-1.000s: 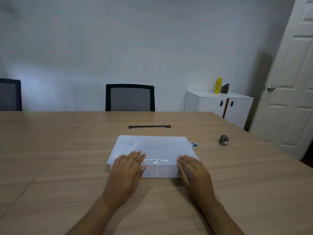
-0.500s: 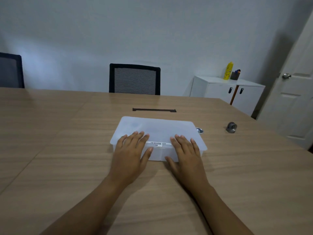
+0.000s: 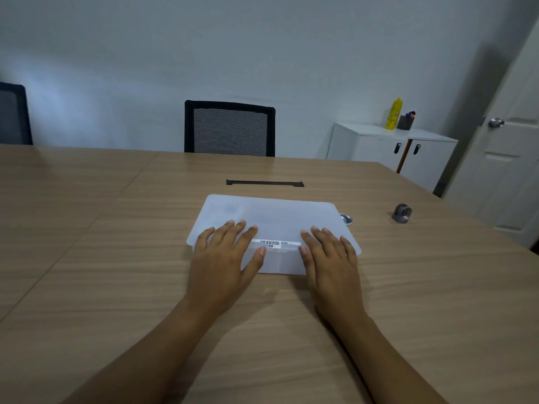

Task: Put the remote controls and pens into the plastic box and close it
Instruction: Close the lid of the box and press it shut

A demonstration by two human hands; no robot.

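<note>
Plastic box (image 3: 274, 221), lid on, lies long-axis left to right at mid-bench (image 3: 87, 272), directly beneath both grips: left hand (image 3: 224, 258) and right hand (image 3: 329, 258) flat, fingers spread, pressing its near edge.

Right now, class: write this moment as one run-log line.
stage: closing | plastic box: lid on, on table | left hand: flat on lid | right hand: flat on lid | contents: not visible

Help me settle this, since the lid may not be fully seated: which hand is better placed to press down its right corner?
Right. The right hand already lies flat on the lid near that corner, while the left hand covers the lid's left front edge.
</note>
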